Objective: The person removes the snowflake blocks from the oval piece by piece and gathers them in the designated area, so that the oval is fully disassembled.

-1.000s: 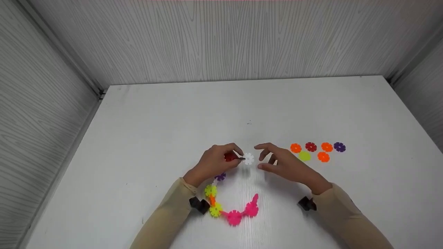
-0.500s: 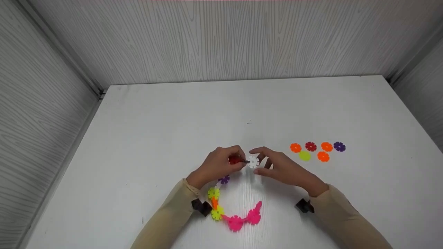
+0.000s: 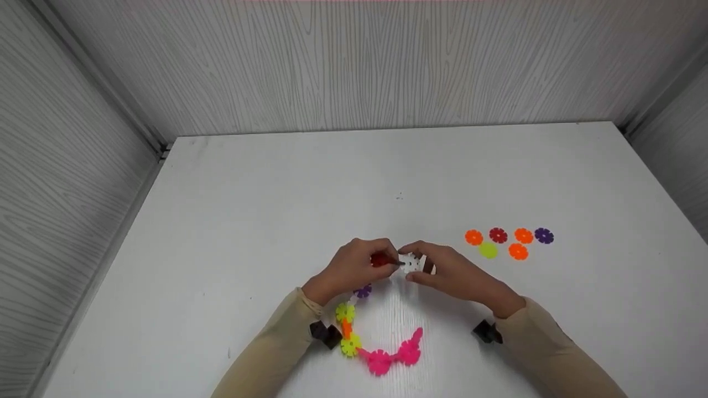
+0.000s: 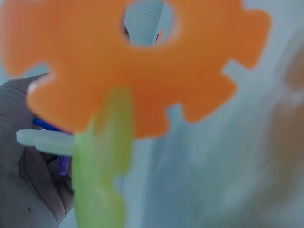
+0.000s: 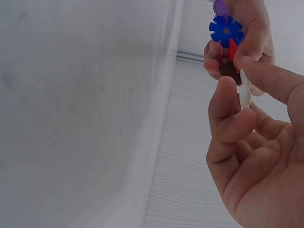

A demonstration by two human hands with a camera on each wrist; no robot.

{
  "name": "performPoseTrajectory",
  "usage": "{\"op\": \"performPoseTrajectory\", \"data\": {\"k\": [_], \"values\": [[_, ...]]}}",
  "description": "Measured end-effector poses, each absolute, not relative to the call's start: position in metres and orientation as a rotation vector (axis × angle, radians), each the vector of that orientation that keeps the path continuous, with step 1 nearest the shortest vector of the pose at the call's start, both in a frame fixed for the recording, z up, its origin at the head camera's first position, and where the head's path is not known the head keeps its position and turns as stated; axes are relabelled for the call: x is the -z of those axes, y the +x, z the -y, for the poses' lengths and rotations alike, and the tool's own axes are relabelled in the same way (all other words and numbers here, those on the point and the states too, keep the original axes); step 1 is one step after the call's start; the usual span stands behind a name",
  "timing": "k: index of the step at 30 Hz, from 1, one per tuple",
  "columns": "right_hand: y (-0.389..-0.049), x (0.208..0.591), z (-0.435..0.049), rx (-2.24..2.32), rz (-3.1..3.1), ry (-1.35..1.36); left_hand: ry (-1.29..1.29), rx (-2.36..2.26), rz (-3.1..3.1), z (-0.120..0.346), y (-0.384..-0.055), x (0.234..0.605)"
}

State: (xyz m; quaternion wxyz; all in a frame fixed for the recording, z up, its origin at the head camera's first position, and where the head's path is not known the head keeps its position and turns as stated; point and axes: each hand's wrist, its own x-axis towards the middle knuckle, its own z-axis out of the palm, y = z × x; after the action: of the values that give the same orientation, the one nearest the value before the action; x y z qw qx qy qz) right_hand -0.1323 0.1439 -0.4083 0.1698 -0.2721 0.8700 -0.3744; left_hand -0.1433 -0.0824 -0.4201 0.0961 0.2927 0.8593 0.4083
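Observation:
My left hand [image 3: 354, 262] pinches a chain of interlocking snowflake discs near its upper end, at a red disc [image 3: 378, 260] and a dark brown disc [image 5: 229, 71]. A white disc [image 3: 410, 263] stands at that end, slotted against the brown one. My right hand [image 3: 456, 271] grips the white disc's edges between thumb and fingers. Below the left hand the chain curves through purple [image 3: 363, 291], yellow [image 3: 345, 314], orange [image 3: 347, 329] and pink discs [image 3: 379, 363]. A blue disc [image 5: 218, 33] shows in the right wrist view. The orange disc fills much of the left wrist view.
Several loose discs lie flat on the white table [image 3: 276, 188] to the right: orange [image 3: 474, 237], red [image 3: 498, 235], purple [image 3: 544, 236] and yellow-green [image 3: 489, 250] among them. Pale wood-grain panels [image 3: 332, 66] enclose the table at the back and sides.
The right hand has moved in from the right and taken hold of the white disc. The left hand and chain have shifted slightly right and towards the person.

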Motion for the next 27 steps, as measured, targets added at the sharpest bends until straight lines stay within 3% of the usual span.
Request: {"op": "performPoseTrajectory", "data": {"k": [27], "values": [[-0.137, 0.404, -0.155, 0.988, -2.531, -0.911, 0.883, -1.186, -2.509, 0.078, -0.147, 0.416]]}}
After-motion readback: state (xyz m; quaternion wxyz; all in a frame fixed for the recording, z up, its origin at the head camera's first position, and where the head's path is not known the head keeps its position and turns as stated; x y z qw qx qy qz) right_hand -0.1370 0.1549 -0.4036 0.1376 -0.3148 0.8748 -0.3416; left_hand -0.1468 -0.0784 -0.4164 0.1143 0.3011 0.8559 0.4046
